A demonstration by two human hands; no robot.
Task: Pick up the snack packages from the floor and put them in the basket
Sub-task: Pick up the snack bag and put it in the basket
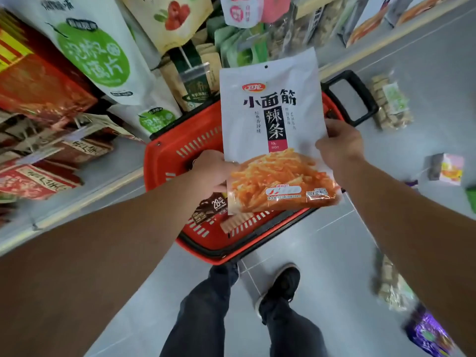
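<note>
A white snack bag (273,119) with black lettering and orange strips pictured is held flat above the red basket (164,161). My left hand (211,171) grips its left edge and my right hand (340,145) grips its right edge. Inside the basket, a dark brown package (210,208) shows under the bag. On the grey floor lie more packages: a clear bag of beige pieces (391,104) beyond the basket handle, a small pink and yellow pack (448,168) at right, another clear bag (394,287) and a purple bag (427,333) at lower right.
Store shelves (77,191) packed with hanging bags run along the left and top. The basket's black handle (360,96) lies folded out to the far side. My legs and a black shoe (280,289) stand just behind the basket. A green item (471,199) peeks in at the right edge.
</note>
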